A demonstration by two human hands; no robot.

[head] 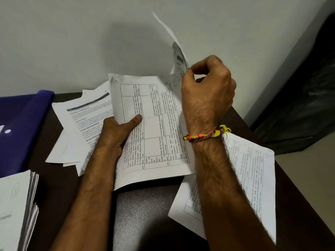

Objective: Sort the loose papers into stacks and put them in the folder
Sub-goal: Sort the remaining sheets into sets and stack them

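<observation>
A sheaf of printed papers (pixel 152 127) is held above the dark desk (pixel 257 134), steadied at its left edge by the left hand (pixel 116 134), whose thumb (pixel 135 120) is pressed on the top page while the fingers are hidden beneath it. 1 sheet (pixel 176 51) is pinched at its edge between thumb and fingers of the right hand (pixel 208 87) and lifted upright, probably so that it can be peeled off and judged for its stack. The top page is printed with a ruled table of small text, turned sideways, its upper left corner torn. More loose papers (pixel 79 120) are spread on the desk just behind the left hand, and another tabled sheet (pixel 253 174) lies under the right forearm. A squared stack (pixel 16 205) sits at the near left, apparently already sorted. The blue folder (pixel 21 120) lies at the far left, beside the loose papers; nothing can be seen filed in it yet.
</observation>
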